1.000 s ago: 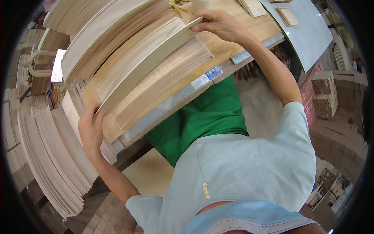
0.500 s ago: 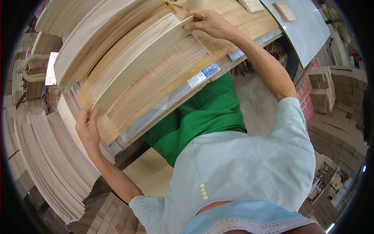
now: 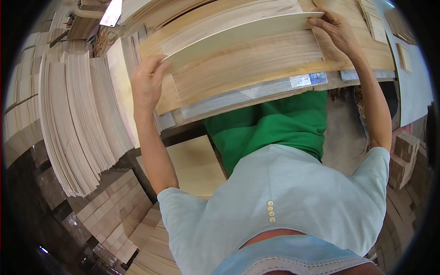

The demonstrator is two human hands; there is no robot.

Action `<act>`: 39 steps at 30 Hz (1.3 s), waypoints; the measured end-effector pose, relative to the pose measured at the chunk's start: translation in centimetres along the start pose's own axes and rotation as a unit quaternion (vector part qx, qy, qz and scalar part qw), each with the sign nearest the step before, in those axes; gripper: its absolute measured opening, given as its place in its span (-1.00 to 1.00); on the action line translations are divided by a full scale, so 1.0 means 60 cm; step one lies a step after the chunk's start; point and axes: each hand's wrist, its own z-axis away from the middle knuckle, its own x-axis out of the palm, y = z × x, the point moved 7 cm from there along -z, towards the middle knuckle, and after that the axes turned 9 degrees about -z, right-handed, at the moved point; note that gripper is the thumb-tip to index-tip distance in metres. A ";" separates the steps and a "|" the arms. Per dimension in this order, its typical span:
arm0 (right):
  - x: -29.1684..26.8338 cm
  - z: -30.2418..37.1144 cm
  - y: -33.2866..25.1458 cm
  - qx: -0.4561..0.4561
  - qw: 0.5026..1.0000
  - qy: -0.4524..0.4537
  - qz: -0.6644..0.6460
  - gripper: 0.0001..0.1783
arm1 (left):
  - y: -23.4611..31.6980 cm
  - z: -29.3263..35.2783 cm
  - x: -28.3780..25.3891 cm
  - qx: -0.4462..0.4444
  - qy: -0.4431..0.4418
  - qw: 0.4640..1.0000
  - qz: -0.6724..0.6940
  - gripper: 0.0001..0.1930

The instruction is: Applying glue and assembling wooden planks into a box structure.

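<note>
My left hand (image 3: pixel 149 82) pinches the left end of a long, thin, pale wooden board (image 3: pixel 243 35), thumb on the near side. At the board's right end, my right hand (image 3: pixel 338 31) grips the corner between thumb and fingers. The board stands tilted on its long edge, with a narrow pale face toward me. Beneath and around it lie flat wood sheets (image 3: pixel 256 68) with visible grain, on the wooden worktable (image 3: pixel 353 62). Whether the board's lower edge touches those sheets, I cannot tell.
Tall stacks of thin sheets (image 3: pixel 75 119) stand left of the table. A lit phone (image 3: pixel 111 13) is at the upper left. Small boards (image 3: pixel 373 23) lie at the table's right, beside a grey panel (image 3: pixel 415 87). Stacked wood blocks (image 3: pixel 114 208) fill the lower left.
The view has turned, so the table and board now lie more level and further right in the picture. Both hands keep their hold on the board's ends.
</note>
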 end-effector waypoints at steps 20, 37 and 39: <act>-0.084 0.034 -0.067 -0.020 0.987 0.160 -0.001 -0.47 | 0.159 -0.041 0.082 0.160 -0.055 0.983 -0.071 -0.80; -0.339 0.165 0.031 -0.012 0.973 0.208 -0.104 -0.14 | 0.147 -0.031 0.083 0.148 -0.033 0.987 -0.051 -0.81; -0.298 0.177 0.028 0.145 0.945 0.290 -0.051 -0.53 | 0.155 -0.036 0.086 0.152 -0.039 0.986 -0.061 -0.80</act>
